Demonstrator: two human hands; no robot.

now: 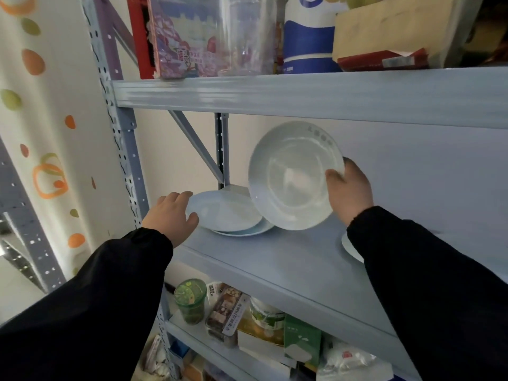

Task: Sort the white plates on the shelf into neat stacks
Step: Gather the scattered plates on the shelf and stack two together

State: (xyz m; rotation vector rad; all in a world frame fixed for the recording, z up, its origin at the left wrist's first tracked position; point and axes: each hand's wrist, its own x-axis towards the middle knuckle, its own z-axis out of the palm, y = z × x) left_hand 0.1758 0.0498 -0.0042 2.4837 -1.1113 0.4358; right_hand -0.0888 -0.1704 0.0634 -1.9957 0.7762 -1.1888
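Observation:
On the middle shelf (pixel 275 259) of a grey metal rack, my right hand (pixel 349 188) grips the right rim of a white plate (pixel 291 177), tilted up so its inside faces me. Its lower edge hangs just right of a small stack of white plates (pixel 222 213) lying flat at the shelf's left end. My left hand (pixel 173 215) holds the left rim of the stack's top plate, thumb on top. Part of another white plate (pixel 350 248) shows on the shelf, mostly hidden behind my right sleeve.
The shelf above (pixel 302 92) carries boxes, a clear jar (pixel 244 34) and a blue-white pack. Below, a green-lidded jar (pixel 191 303), snack packs and cartons crowd the lower shelf. A diagonal brace (pixel 196 145) and upright post stand behind the stack. A patterned wall is at left.

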